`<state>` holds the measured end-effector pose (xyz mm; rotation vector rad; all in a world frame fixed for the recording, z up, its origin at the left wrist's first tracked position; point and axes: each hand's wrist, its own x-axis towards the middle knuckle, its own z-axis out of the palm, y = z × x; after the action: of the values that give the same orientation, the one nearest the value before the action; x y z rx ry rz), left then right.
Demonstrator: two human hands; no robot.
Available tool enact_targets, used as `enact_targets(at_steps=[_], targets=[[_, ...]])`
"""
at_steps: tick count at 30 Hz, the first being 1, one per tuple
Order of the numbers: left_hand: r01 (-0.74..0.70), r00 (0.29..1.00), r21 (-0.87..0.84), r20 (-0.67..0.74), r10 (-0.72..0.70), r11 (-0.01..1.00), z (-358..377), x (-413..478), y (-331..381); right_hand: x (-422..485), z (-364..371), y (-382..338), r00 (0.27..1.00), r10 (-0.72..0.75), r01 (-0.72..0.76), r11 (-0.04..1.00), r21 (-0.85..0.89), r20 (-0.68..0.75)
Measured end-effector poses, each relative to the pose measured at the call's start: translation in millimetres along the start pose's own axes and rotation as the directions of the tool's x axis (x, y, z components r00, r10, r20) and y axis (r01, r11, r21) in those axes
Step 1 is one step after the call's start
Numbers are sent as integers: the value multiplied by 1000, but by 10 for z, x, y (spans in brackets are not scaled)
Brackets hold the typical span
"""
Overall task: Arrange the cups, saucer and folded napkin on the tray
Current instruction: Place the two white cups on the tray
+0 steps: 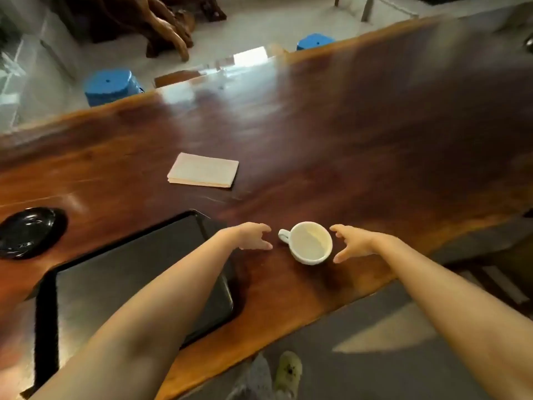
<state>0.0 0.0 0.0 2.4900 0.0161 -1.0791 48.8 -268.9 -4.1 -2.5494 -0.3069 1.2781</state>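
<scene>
A white cup stands upright on the wooden table, its handle pointing left. My left hand is just left of the handle and my right hand just right of the cup, both with fingers apart and neither touching it. A black tray lies to the left, with my left forearm across its right end. Farther back rests a folded beige napkin. A black saucer sits at the far left of the table.
Two blue stools stand beyond the table's far edge, with gnarled wooden roots on the floor behind. The table's near edge runs diagonally below my arms, over grey floor and a shoe.
</scene>
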Motion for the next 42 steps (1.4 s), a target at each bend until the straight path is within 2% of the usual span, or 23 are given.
enact_targets(at_steps=[4,8,12,16,22,29,34,42], targets=[[-37,995,-74,-93,30,997,137,236,93,133,277,92,992,-80,90,991,94,-101],[-123,987,-258,-129,92,958,295,416,112,257,490,134,963,-132,196,942,274,-234],[-157,981,-427,-174,89,891,429,524,82,344,633,152,953,-151,252,877,409,-262],[-153,979,-592,-198,42,791,470,576,61,383,644,144,950,-146,267,839,475,-277],[-122,987,-732,-159,6,670,457,545,79,352,564,116,946,-163,292,808,512,-282],[-209,965,-785,-263,-9,583,259,291,45,303,295,-153,922,-250,370,791,486,-295],[-276,925,-791,-372,-71,546,104,-50,-120,280,121,-564,892,-355,449,776,443,-281],[-294,848,-807,-467,-250,512,-112,-747,-647,234,1,-1522,805,-565,589,729,350,-178]])
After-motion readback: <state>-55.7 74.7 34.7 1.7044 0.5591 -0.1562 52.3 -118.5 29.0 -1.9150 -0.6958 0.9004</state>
